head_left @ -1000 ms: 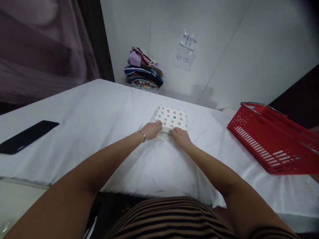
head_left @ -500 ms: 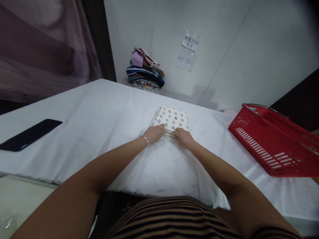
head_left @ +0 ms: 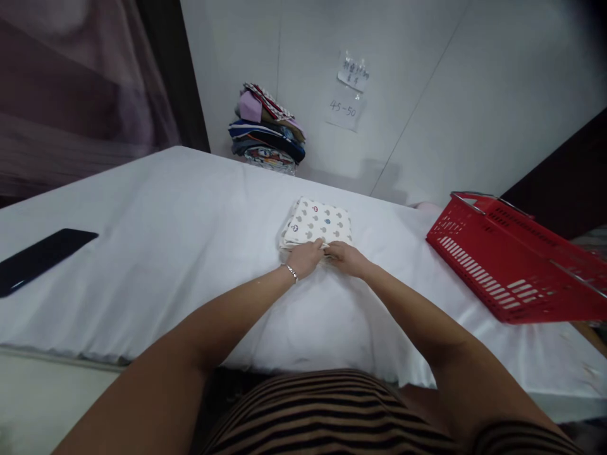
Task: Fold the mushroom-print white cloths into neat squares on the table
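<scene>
A folded white cloth (head_left: 318,221) printed with grey, red and blue motifs lies flat on the white-covered table (head_left: 199,227). At its near edge my left hand (head_left: 306,256) pinches the layers, its fingertips close to the middle of that edge. Just beside it, my right hand (head_left: 347,258) grips the same edge with curled fingers. The two hands almost touch. My fingers partly cover the near fold, so the layers there are hard to make out.
A red plastic basket (head_left: 516,272) with metal handles stands on the right. Toward the left edge lies a dark flat object (head_left: 42,258), perhaps a phone. Stacked folded clothes (head_left: 268,129) rise behind the table by the wall, where paper notes (head_left: 345,109) hang.
My left hand has slid right along the near edge, closer to my right hand. The view has shifted slightly; the cloth remains on the table.
</scene>
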The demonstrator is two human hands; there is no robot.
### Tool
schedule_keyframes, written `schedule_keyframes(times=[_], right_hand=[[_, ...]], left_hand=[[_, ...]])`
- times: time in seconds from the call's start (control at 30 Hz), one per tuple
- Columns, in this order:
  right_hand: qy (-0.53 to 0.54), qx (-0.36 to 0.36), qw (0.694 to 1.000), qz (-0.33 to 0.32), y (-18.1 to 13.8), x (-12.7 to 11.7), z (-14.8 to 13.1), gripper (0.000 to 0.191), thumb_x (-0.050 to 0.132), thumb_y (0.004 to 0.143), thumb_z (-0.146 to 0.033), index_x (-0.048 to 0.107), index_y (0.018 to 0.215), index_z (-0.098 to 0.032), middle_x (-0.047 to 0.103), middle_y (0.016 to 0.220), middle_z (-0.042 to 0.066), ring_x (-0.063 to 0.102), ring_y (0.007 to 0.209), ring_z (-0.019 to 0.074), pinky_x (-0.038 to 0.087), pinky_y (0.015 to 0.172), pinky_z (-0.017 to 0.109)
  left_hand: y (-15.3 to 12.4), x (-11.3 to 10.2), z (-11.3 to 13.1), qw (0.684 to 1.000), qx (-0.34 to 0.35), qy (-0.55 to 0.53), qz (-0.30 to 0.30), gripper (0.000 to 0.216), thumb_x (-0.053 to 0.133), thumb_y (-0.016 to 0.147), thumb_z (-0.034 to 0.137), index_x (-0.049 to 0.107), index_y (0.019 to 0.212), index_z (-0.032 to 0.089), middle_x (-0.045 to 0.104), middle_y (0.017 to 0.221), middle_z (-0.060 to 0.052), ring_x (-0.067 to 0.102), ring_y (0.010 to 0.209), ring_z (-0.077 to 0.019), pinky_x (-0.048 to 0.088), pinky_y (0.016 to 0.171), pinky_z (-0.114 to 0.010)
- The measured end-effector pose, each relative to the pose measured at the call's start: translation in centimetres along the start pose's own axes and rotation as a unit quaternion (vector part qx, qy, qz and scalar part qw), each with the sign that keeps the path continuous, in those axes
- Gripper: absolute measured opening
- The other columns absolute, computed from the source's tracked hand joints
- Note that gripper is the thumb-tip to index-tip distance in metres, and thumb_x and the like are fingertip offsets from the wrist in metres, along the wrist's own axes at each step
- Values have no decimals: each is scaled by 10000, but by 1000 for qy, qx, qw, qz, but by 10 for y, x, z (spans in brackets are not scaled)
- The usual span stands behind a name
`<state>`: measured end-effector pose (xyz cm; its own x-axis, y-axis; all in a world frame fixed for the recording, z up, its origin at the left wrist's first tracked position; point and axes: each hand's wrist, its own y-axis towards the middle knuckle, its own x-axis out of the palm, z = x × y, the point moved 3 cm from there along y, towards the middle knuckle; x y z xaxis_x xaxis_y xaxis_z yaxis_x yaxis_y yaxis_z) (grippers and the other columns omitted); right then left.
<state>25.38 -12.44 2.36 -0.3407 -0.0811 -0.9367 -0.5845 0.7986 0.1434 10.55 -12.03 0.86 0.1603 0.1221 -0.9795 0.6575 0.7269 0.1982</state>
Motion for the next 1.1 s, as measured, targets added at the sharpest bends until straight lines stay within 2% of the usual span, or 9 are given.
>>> schedule_keyframes(times=[0.1, 0.17, 0.3, 0.43, 0.57, 0.73, 0.83, 0.93, 1.1], right_hand=[[105, -6, 993, 54, -17, -5, 15, 481, 523, 708, -122, 570, 1171, -243, 574, 1200, 43, 515, 1111, 203, 401, 957, 350], [155, 41, 981, 107, -29, -6, 29, 481, 523, 724, -166, 556, 1197, -244, 573, 1211, 45, 529, 1101, 205, 412, 956, 369], [163, 137, 962, 170, -45, 1, 46, 368, 576, 742, -288, 625, 1104, -240, 547, 1245, 69, 525, 1113, 232, 449, 916, 391], [206, 197, 936, 207, -51, 9, 46, 337, 586, 748, -368, 655, 1049, -232, 481, 1324, 79, 525, 1118, 221, 488, 849, 348], [254, 229, 912, 227, -52, 11, 44, 324, 548, 773, -377, 666, 1027, -214, 515, 1305, 73, 489, 1181, 203, 453, 911, 329], [272, 261, 899, 223, -52, 14, 47, 300, 508, 794, -321, 688, 1009, -214, 554, 1288, 44, 478, 1211, 188, 319, 1064, 356], [300, 277, 887, 213, -53, 16, 47, 323, 501, 803, -323, 687, 1039, -206, 529, 1321, 45, 470, 1227, 187, 298, 1080, 342], [314, 278, 885, 202, -53, 16, 45, 336, 512, 803, -329, 684, 1060, -197, 500, 1352, 51, 454, 1245, 193, 291, 1083, 333], [324, 282, 878, 211, -52, 14, 43, 320, 521, 809, -349, 696, 1034, -204, 517, 1336, 44, 463, 1236, 202, 301, 1078, 345]], left_hand=[[2, 3, 3, 1000, 2, 24, 9, 262, 359, 899, 162, 610, 974, 163, 506, 1135, -107, 555, 901, -188, 435, 614, -273], [2, 5, 5, 999, 12, 42, 19, 257, 364, 891, 142, 606, 975, 166, 484, 1196, -105, 537, 950, -198, 443, 627, -275], [3, 6, 12, 997, 37, 58, 33, 259, 349, 894, 122, 595, 965, 158, 482, 1215, -101, 517, 979, -197, 443, 628, -268], [9, 6, 19, 997, 44, 58, 31, 265, 346, 888, 102, 595, 968, 147, 489, 1205, -112, 518, 979, -200, 446, 630, -275], [16, 7, 25, 997, 46, 55, 27, 287, 337, 886, 104, 593, 1007, 147, 471, 1254, -116, 518, 1002, -217, 455, 634, -292], [20, 10, 31, 998, 47, 29, 15, 311, 331, 888, 102, 604, 1031, 143, 455, 1300, -129, 497, 1072, -223, 465, 690, -300], [17, 10, 32, 997, 75, 15, 8, 313, 309, 913, 135, 604, 1017, 153, 477, 1299, -98, 505, 1066, -195, 456, 712, -277], [12, 9, 29, 997, 73, -10, 14, 312, 298, 934, 180, 590, 1043, 178, 480, 1308, -68, 500, 1081, -173, 445, 735, -259], [9, 9, 32, 998, 65, 18, 17, 315, 291, 930, 169, 587, 1035, 178, 441, 1347, -58, 489, 1070, -182, 433, 662, -254]])
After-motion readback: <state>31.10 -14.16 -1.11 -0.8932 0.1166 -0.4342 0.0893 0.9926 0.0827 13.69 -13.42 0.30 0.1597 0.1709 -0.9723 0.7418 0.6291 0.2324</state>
